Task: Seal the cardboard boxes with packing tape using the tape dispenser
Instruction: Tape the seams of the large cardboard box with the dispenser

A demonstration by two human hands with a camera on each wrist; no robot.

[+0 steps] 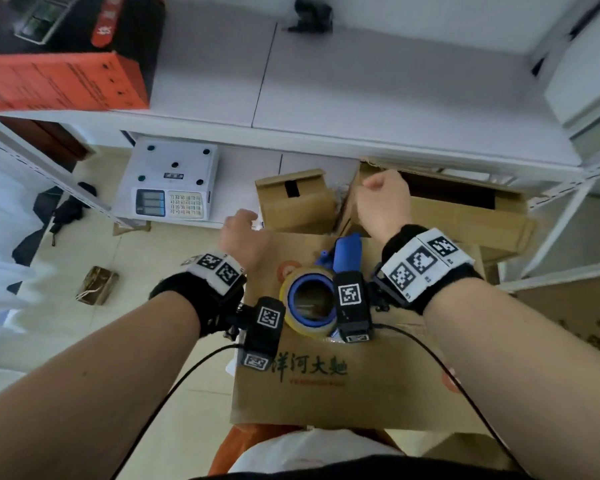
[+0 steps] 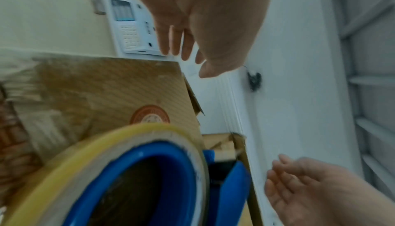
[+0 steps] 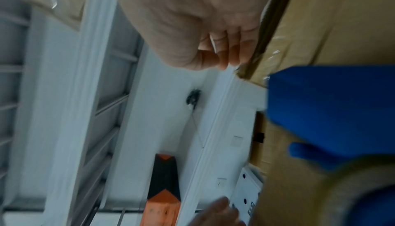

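A printed cardboard box point(image 1: 343, 393) sits right in front of me, its top flap closed. A blue tape dispenser point(image 1: 347, 254) with a yellowish roll of tape point(image 1: 291, 323) lies on top of it, and neither hand touches it. My left hand point(image 1: 243, 230) hovers past the box's far left corner; in the left wrist view the hand point(image 2: 192, 26) has straight fingers and holds nothing. My right hand point(image 1: 383, 199) is raised beyond the far edge, by a bigger box. In the right wrist view the right hand point(image 3: 203, 26) has loosely curled fingers and is empty.
Behind the printed box stand a small cardboard box point(image 1: 295, 199) and a larger open one point(image 1: 458, 209). A white scale with a keypad point(image 1: 174, 181) lies on the lower shelf. A white shelf board point(image 1: 361, 98) runs above, with an orange box point(image 1: 59, 81) at the left.
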